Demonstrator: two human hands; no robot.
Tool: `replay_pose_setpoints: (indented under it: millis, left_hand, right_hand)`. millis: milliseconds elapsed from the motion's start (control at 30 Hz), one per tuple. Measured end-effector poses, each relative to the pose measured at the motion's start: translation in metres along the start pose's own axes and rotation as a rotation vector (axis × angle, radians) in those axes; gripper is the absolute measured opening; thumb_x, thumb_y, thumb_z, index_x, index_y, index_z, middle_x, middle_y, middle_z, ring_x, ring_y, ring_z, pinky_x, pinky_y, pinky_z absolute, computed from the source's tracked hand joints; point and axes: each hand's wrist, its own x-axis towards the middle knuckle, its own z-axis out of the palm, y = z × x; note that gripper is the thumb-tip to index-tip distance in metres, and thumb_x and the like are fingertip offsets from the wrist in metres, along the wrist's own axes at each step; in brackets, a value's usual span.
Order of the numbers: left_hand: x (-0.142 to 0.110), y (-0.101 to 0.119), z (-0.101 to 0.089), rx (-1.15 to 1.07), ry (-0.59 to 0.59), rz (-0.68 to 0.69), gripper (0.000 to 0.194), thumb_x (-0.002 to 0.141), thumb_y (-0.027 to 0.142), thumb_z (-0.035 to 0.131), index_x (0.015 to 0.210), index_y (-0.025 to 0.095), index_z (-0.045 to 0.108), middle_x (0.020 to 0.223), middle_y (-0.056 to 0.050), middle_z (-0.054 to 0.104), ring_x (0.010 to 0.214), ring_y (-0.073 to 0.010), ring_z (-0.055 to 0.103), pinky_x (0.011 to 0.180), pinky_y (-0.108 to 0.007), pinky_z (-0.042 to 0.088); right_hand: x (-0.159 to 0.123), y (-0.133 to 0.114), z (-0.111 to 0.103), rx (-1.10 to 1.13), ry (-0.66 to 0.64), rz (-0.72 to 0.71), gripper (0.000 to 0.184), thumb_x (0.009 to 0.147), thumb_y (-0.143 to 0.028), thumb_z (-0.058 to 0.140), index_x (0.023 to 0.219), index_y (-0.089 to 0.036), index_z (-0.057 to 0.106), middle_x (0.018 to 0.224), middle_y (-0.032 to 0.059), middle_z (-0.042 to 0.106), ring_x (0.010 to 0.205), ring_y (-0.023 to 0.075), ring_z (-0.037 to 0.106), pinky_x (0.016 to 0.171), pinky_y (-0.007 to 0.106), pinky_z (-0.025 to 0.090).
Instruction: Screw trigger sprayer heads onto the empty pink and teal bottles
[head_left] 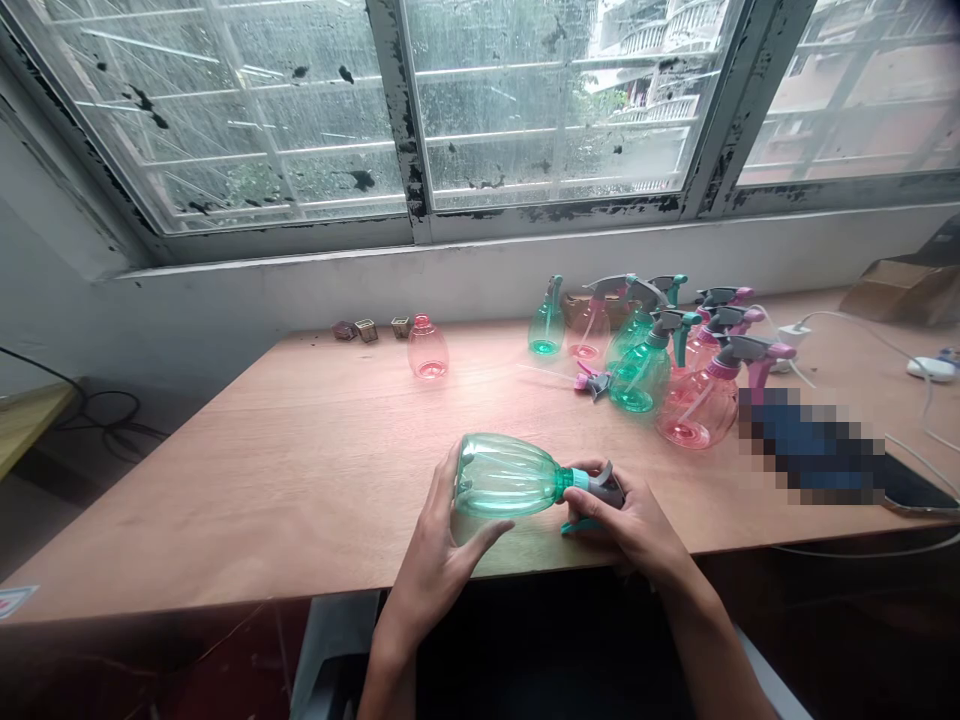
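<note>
A clear green spray bottle (pixel 514 475) lies sideways in the air just above the table's near edge, its base to the left and its spray head to the right. My left hand (pixel 439 525) cups the base, fingers behind it and thumb stretched out below. At the other end, my right hand (pixel 626 515) is closed round the grey and teal spray head (pixel 604 487), thumb on its collar side. The teal trigger (pixel 577 526) points down toward me. Part of the spray head is hidden by my right fingers.
A pink bottle (pixel 428 348) without a head stands at the back, near small cubes (pixel 366 331). Several green and pink spray bottles (pixel 640 375) are grouped at right, a loose pink spray head (pixel 592 382) before them. A phone (pixel 915 485), cables and a cardboard box (pixel 896 290) lie farther right.
</note>
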Motion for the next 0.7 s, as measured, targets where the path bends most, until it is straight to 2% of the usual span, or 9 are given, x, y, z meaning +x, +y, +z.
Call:
replay_pose_setpoints:
  millis: [100,200,600,700]
  left_hand:
    - [-0.0004,-0.0010,0.0000,0.012,0.000,0.017,0.086,0.097,0.049,0.075,0.168,0.042,0.027,0.171,-0.006,0.042,0.161,-0.0309,0.036,0.133,-0.053,0.031]
    - [0.0002,-0.0018,0.0003,0.019,0.005,0.027,0.086,0.096,0.049,0.075,0.168,0.042,0.027,0.171,-0.007,0.041,0.162,-0.0308,0.036,0.133,-0.053,0.031]
    - [0.0002,0.0011,0.0004,-0.004,0.001,-0.013,0.084,0.096,0.050,0.075,0.166,0.038,0.030,0.165,-0.007,0.047,0.157,-0.0301,0.043,0.131,-0.050,0.035]
    - [0.0004,0.0019,0.0006,-0.022,-0.005,-0.021,0.079,0.097,0.050,0.074,0.164,0.037,0.035,0.163,-0.007,0.050,0.154,-0.0303,0.046,0.129,-0.049,0.038]
  right_hand:
    - [-0.0004,0.0000,0.0003,0.005,0.025,0.007,0.050,0.079,-0.059,0.090,0.104,-0.020,0.074,0.071,-0.0001,0.073,0.068,0.0224,0.072,0.068,0.034,0.063]
    - [0.0008,0.0008,-0.0012,-0.004,-0.002,0.013,0.050,0.079,-0.060,0.090,0.104,-0.020,0.074,0.071,0.0004,0.074,0.069,0.0226,0.072,0.069,0.034,0.062]
    - [0.0010,0.0011,-0.0015,0.007,0.002,0.008,0.050,0.081,-0.058,0.090,0.106,-0.019,0.072,0.075,0.0009,0.073,0.072,0.0226,0.072,0.068,0.033,0.062]
    - [0.0016,0.0016,-0.0029,-0.002,-0.017,0.008,0.050,0.081,-0.059,0.089,0.106,-0.019,0.072,0.075,0.0011,0.073,0.071,0.0230,0.073,0.070,0.035,0.063]
